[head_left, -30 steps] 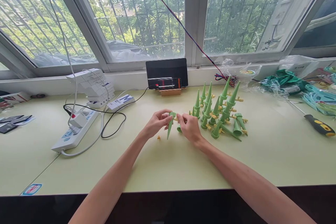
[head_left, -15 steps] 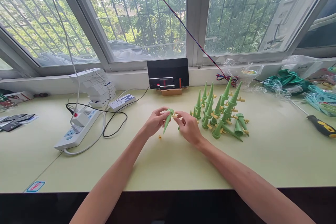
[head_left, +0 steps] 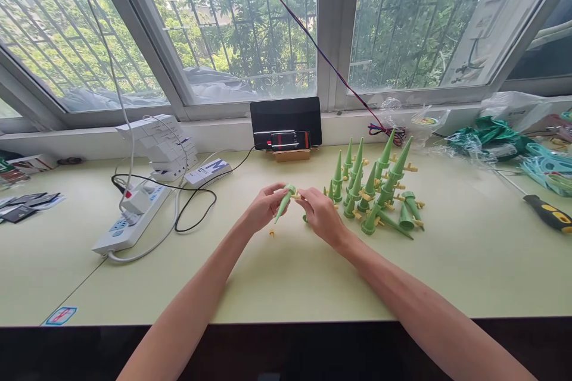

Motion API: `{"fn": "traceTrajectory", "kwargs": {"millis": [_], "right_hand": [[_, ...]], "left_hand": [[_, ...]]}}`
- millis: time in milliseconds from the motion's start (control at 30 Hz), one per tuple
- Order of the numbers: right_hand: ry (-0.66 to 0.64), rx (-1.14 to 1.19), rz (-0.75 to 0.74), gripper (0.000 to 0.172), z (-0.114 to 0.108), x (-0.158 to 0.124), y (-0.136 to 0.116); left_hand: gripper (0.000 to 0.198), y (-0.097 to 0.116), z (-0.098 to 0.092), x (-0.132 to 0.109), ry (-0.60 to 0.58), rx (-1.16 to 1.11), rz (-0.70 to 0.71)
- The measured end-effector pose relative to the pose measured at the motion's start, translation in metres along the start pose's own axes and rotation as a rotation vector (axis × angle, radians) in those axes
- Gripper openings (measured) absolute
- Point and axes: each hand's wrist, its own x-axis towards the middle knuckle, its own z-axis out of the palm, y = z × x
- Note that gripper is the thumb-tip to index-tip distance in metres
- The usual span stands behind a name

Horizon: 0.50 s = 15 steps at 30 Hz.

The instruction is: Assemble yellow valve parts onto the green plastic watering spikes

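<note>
My left hand [head_left: 263, 208] is closed around the collar end of a green plant-watering spike [head_left: 282, 206], its tip slanting down toward the table. Against the collar's side, my right hand [head_left: 322, 214] pinches a small yellow valve [head_left: 297, 196]; my fingers partly cover it. A small yellow piece [head_left: 271, 233] lies on the table below my left hand. Part of another green piece [head_left: 305, 219] shows beside my right hand, mostly hidden by it. To the right stand several green spikes [head_left: 369, 190] fitted with yellow valves, a few of them lying down.
A phone [head_left: 290, 141] leans before a black tablet [head_left: 286, 116] at the window. On the left are a white power strip [head_left: 134, 229], black cable [head_left: 196, 191] and small box [head_left: 208, 172]. A screwdriver [head_left: 547, 213] and plastic bags [head_left: 487, 140] lie at right.
The spike in my left hand has tilted slightly, its tip shifting left and up. My right fingers have moved slightly at the yellow valve. The other things stay put.
</note>
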Motion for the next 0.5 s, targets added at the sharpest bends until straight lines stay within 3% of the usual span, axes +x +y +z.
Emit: {"fn": "traceTrajectory", "kwargs": {"millis": [500], "right_hand": [[-0.072,-0.068,-0.005,0.029,0.0006,-0.0002,0.0036]], "left_hand": [[0.027,-0.0051,0.0015,-0.0004,0.000,-0.005,-0.018]]}}
